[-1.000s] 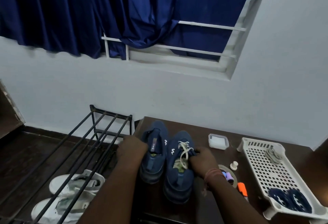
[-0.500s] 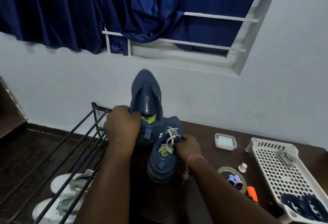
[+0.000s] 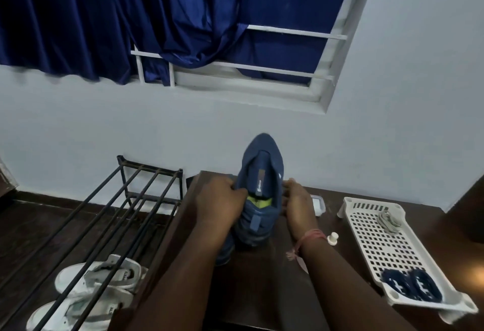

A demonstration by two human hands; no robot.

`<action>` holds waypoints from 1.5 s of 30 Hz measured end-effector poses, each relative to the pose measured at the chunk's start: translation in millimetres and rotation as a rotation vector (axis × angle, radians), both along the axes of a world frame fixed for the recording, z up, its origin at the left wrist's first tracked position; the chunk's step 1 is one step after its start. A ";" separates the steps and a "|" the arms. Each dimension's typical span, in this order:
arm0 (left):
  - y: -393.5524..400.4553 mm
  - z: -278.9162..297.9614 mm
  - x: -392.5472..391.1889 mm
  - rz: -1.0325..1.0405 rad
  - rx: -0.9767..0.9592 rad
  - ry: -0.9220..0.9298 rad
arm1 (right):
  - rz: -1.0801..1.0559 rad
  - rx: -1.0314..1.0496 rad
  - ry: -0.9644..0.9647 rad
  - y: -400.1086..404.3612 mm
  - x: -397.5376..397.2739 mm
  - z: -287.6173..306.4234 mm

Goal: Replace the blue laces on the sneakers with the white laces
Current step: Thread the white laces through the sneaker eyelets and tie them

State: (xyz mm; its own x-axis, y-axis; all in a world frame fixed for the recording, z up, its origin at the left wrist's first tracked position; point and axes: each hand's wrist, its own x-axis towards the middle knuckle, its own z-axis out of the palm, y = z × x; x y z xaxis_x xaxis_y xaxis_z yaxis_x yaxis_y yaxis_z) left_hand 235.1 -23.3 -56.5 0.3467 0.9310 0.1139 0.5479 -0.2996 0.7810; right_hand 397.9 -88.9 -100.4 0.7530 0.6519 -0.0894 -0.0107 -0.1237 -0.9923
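Blue sneaker (image 3: 259,186), one, stands toe-up at the table's (image 3: 262,278) far edge, left hand (image 3: 222,205) gripping its collar, right hand (image 3: 296,199) cupping its side. One white tray (image 3: 366,239) at the right edge holds two blue lace bundles (image 3: 411,288) and one pale bundle (image 3: 389,219).

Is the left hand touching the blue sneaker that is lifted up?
Touching. The head view shows the left hand with fingers curled over the collar edge of the raised blue sneaker, gripping it with no gap visible.

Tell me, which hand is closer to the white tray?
Right. The right hand sits beside the raised sneaker, toward the white tray; the left hand grips the sneaker's far side.
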 end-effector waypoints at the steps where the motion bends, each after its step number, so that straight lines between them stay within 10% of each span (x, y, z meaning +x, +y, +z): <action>1: -8.1 -6.6 6.0 -0.027 -0.016 0.026 | 0.018 -0.052 -0.072 -11.4 0.1 2.0; 10: -63.6 -59.3 24.9 -0.226 -0.043 0.388 | 0.163 -0.304 -0.048 -72.0 -15.8 -50.5; 23: -78.0 -68.3 28.3 -0.198 0.003 0.417 | 0.128 -0.375 -0.080 -88.1 -19.7 -44.8; 29: -75.2 -32.8 91.7 -0.227 0.403 0.194 | -0.094 -0.399 -0.416 -91.7 49.7 -21.6; 45: -136.1 -82.1 284.0 -0.590 0.112 0.186 | -0.302 -1.015 -0.794 -154.4 220.1 -60.3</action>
